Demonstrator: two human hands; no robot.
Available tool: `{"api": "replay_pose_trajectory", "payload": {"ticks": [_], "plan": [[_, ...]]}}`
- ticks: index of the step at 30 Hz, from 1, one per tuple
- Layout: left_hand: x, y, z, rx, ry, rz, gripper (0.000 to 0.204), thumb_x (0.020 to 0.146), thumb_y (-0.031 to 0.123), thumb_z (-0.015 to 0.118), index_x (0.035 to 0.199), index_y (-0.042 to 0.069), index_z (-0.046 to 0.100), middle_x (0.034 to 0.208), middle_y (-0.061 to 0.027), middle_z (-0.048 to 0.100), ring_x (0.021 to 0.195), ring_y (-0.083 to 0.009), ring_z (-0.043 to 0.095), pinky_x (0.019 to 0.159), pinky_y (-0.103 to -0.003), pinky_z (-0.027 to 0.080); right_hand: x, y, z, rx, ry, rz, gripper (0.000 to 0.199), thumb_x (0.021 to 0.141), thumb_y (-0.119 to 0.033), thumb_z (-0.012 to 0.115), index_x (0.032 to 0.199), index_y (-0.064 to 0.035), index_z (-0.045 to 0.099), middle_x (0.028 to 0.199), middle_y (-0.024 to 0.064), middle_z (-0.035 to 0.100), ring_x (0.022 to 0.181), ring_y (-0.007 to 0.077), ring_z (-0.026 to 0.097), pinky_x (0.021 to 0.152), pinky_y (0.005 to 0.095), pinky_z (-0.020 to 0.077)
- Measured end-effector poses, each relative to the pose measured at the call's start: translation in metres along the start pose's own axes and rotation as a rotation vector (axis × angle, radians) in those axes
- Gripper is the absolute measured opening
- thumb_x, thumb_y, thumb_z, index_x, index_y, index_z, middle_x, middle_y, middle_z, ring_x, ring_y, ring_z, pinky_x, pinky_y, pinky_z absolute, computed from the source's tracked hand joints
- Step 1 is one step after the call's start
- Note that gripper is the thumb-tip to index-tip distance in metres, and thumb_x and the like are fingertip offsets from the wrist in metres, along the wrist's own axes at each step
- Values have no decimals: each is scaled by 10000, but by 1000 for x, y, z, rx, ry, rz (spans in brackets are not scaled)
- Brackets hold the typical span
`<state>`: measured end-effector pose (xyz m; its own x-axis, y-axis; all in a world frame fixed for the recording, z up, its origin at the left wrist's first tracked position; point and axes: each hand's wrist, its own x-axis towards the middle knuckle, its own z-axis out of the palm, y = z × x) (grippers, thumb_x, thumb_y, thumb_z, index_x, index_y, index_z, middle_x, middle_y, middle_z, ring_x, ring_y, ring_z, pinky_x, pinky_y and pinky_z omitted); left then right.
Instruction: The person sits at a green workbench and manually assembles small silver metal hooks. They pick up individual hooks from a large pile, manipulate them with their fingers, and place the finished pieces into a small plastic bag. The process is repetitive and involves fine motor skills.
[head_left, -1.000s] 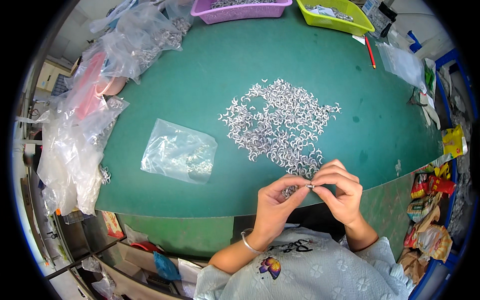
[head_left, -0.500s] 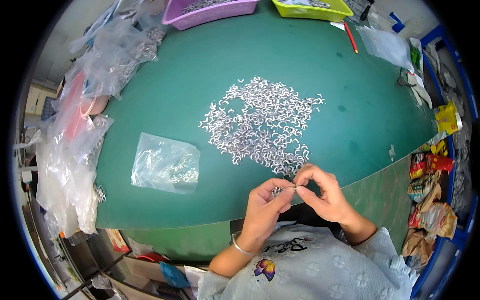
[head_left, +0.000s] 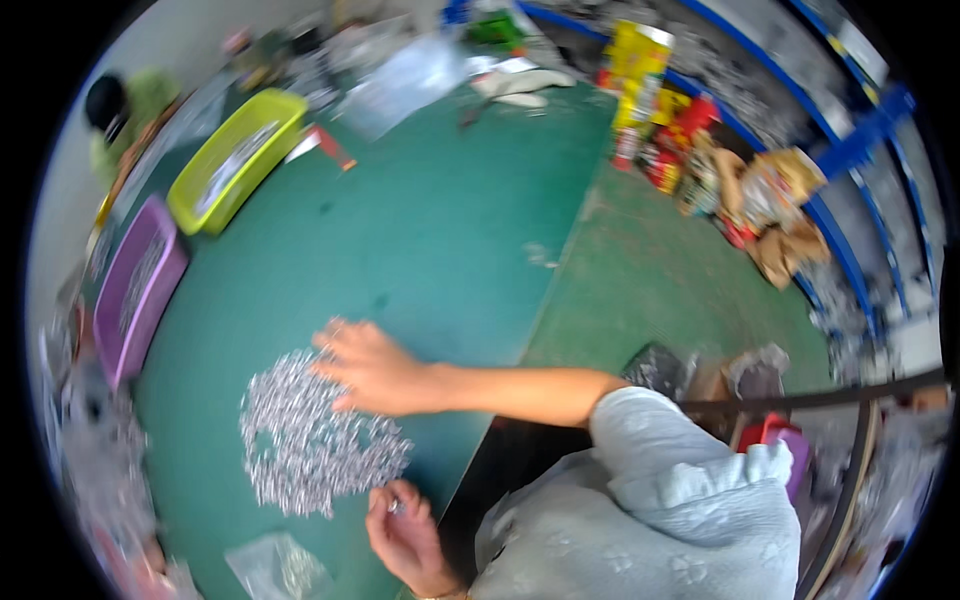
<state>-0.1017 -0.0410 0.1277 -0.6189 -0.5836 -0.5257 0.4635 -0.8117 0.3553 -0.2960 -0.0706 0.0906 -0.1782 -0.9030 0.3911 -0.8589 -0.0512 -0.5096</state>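
Note:
A heap of small silver crescent-shaped metal pieces (head_left: 300, 440) is spread on the green tabletop. My right hand (head_left: 375, 368) reaches over its far edge, fingers spread and lying on or just above the outermost pieces; motion blurs them. By the heap's near edge, my left hand (head_left: 408, 535) is turned palm up with its fingers curled around a few of the silver pieces (head_left: 397, 506). A clear plastic bag (head_left: 278, 568) with some small pieces inside lies to the left of my left hand, cut off by the lower rim.
A purple tray (head_left: 140, 290) and a yellow-green tray (head_left: 235, 165) stand along the far left. A red pen-like item (head_left: 335, 148), plastic bags (head_left: 405, 85) and gloves (head_left: 522, 85) lie at the back. Snack packets (head_left: 690, 150) and blue shelving (head_left: 780, 90) are right; another person (head_left: 130, 115) is far left.
The whole view has swung to the right. My hands, together at the heap's near edge before, are apart now: the right has moved out over the heap's edge, the left stays close by it.

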Motion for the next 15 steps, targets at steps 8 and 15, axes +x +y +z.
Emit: {"api": "replay_pose_trajectory", "payload": {"ticks": [8,15], "plan": [[5,-11,22,207,-32,144,110,864,104,458,810,26,402,734,-91,416,607,-132,401,473,-205,356,-22,-19,5,-31,-32,-218,136,670,-140,564,785,-67,551,822,60,473,854,202,446,698,320,338],[4,-2,14,232,-8,171,280,905,256,428,893,-13,504,800,-124,487,596,-144,395,474,-213,314,-25,-33,2,268,-10,-301,117,668,-119,543,763,-59,575,792,63,518,838,216,500,720,327,390]]}}
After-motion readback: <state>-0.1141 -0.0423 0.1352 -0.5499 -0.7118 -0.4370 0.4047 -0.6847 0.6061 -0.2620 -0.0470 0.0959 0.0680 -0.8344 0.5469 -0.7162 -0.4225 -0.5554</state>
